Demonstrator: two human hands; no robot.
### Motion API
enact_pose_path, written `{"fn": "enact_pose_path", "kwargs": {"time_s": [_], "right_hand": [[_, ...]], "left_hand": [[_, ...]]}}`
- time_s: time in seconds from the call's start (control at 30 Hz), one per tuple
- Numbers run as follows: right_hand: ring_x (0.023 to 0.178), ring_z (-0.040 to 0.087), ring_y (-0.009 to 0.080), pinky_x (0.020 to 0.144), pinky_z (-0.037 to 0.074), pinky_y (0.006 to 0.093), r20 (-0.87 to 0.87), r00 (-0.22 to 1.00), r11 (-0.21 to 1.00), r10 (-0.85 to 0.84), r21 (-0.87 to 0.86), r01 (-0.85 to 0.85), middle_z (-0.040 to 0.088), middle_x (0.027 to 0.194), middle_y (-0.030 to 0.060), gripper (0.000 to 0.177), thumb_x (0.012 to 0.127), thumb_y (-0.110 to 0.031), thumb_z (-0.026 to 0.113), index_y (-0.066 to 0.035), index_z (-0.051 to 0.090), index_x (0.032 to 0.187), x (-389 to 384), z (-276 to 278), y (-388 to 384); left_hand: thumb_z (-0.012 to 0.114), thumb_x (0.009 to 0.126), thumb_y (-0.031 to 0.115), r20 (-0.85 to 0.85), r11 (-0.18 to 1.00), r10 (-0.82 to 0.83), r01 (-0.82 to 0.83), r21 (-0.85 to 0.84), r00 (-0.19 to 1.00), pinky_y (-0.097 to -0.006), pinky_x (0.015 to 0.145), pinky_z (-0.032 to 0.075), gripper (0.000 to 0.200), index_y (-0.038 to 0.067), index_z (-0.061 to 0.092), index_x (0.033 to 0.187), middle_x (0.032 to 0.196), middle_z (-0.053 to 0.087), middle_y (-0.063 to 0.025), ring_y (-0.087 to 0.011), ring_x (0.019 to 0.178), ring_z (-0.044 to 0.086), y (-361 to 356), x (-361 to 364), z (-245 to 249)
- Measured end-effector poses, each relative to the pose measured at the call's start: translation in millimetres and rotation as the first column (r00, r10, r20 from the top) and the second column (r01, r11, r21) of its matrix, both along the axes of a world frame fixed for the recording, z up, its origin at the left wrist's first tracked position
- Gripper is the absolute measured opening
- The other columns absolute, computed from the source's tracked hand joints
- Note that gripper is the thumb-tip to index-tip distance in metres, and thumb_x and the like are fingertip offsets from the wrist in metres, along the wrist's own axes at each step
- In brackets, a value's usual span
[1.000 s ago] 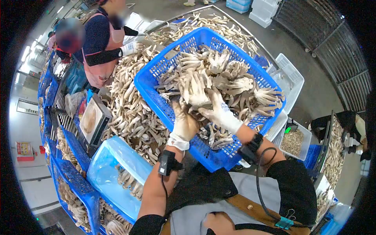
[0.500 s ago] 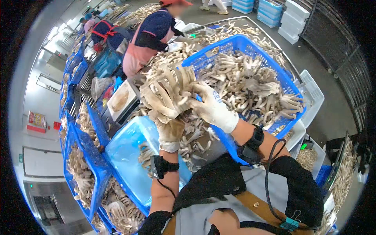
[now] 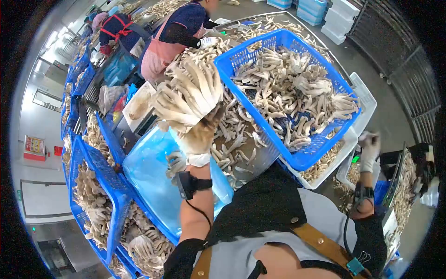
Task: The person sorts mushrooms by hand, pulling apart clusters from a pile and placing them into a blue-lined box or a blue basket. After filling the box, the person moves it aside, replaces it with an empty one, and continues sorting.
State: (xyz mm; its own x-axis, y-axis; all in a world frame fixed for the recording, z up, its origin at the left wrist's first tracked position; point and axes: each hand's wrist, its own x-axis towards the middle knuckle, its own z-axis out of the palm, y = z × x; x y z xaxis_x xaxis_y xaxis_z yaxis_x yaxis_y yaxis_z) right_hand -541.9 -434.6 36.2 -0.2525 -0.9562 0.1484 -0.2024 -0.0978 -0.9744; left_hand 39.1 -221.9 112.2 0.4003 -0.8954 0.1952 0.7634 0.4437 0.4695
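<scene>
In my gloved left hand (image 3: 197, 139) is a large mushroom cluster (image 3: 188, 95), its pale stems fanned upward. The fingers wrap around its base, partly hidden by the cluster. My gloved right hand (image 3: 370, 151) is far off to the right, above a white tub (image 3: 343, 174) of small trimmings. Its fingers look curled together, and what they hold, if anything, is too small to make out. Between the hands stands a blue basket (image 3: 301, 162) holding many loose mushrooms and clumps. Under my left hand is a light blue plastic-lined container (image 3: 148, 167) with some mushrooms in it.
Loose mushrooms (image 3: 234, 149) cover the metal table beside the basket. A scale (image 3: 139, 106) sits to the left. Blue crates (image 3: 104, 186) of mushrooms line the left side. A co-worker in a pink apron (image 3: 160, 56) leans over the table ahead. White foam boxes (image 3: 339, 21) are stacked behind.
My right hand has left the mushroom cluster and swung right, past the blue basket to the white tub. My left hand keeps the cluster, now more fully in view.
</scene>
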Motion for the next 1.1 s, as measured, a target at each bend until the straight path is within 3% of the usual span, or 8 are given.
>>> {"fn": "enact_pose_path", "kwargs": {"time_s": [0.1,0.2,0.27,0.4,0.57,0.67,0.87,1.1], "right_hand": [[0.114,0.053,0.0233,0.101,0.042,0.038,-0.788,0.616,1.0,0.004,-0.012,-0.022,0.056,0.127,0.0151,0.06,0.085,-0.009,0.067,0.0,0.042,0.139,-34,-87,4],[0.11,0.059,0.0236,0.094,0.047,0.0349,-0.207,0.912,0.9,0.353,-0.192,-0.392,0.057,0.126,0.015,0.058,0.078,-0.004,0.069,0.0,0.049,0.133,199,91,51],[0.104,0.061,0.023,0.09,0.05,0.034,-0.534,0.708,0.681,0.462,-0.298,-0.669,0.059,0.122,0.0148,0.059,0.075,-0.009,0.075,-0.001,0.052,0.129,289,162,94],[0.102,0.057,0.0363,0.089,0.046,0.0439,-0.531,0.592,0.39,0.606,-0.45,-0.804,0.057,0.11,0.0215,0.056,0.072,-0.032,0.078,-0.003,0.057,0.115,420,214,155],[0.096,0.059,0.026,0.081,0.047,0.0347,-0.31,0.518,0.325,0.797,-0.502,-0.801,0.059,0.102,0.0136,0.024,0.085,-0.012,0.068,-0.003,0.056,0.103,444,184,166],[0.077,0.057,0.01,0.072,0.048,0.0221,0.595,0.117,0.257,0.795,-0.157,-0.954,0.06,0.088,0.002,0.031,0.086,-0.004,0.064,-0.003,0.05,0.114,421,132,145],[0.096,0.059,0.0274,0.084,0.05,0.0347,-0.707,0.431,0.367,0.561,-0.253,-0.895,0.058,0.107,0.014,0.049,0.078,-0.015,0.069,0.0,0.051,0.12,416,129,115],[0.082,0.06,0.0264,0.072,0.05,0.0389,-0.868,0.466,0.04,0.173,-0.467,-0.883,0.057,0.093,0.0076,0.031,0.073,-0.018,0.066,-0.012,0.061,0.103,464,181,156]], "left_hand": [[0.041,0.085,0.072,0.439,0.937,0.255,-0.332,0.109,0.862,-0.0603,0.107,0.03,0.082,0.022,0.031,0.149,0.151,0.037,-0.0043,-0.0325,0.136,0.036,-16,-6,-3],[0.049,0.085,0.069,0.816,0.767,0.315,-0.637,0.083,0.486,-0.0584,0.107,0.03,0.082,0.021,0.031,0.149,0.15,0.037,-0.0041,-0.031,0.137,0.036,-17,-13,-6],[0.055,0.082,0.068,0.083,0.944,0.319,-0.325,0.056,0.944,-0.0546,0.107,0.032,0.085,0.018,0.034,0.147,0.146,0.042,-0.0047,-0.0272,0.134,0.038,-21,-23,18],[0.052,0.077,0.077,0.292,0.917,0.345,-0.386,0.096,0.892,-0.046,0.108,0.034,0.096,0.013,0.034,0.146,0.146,0.04,-0.0072,-0.0251,0.133,0.037,-12,-31,8],[0.047,0.082,0.074,0.225,0.892,0.451,-0.438,-0.109,0.863,-0.0415,0.111,0.033,0.094,0.013,0.025,0.15,0.151,0.032,-0.0083,-0.0265,0.135,0.037,6,-51,77],[0.045,0.08,0.076,0.218,0.929,0.37,-0.366,-0.057,0.903,-0.0453,0.115,0.027,0.093,0.024,0.02,0.152,0.157,0.023,0.0005,-0.0244,0.141,0.029,13,-21,60],[0.047,0.082,0.074,0.117,0.967,0.24,-0.226,-0.117,0.964,-0.0463,0.112,0.031,0.089,0.023,0.023,0.151,0.153,0.03,0.0001,-0.0233,0.138,0.033,16,-11,62],[0.037,0.092,0.067,0.217,0.905,0.424,-0.403,-0.135,0.879,-0.0418,0.114,0.028,0.079,0.02,0.019,0.153,0.156,0.026,-0.0042,-0.0238,0.139,0.031,7,-26,72]]}}
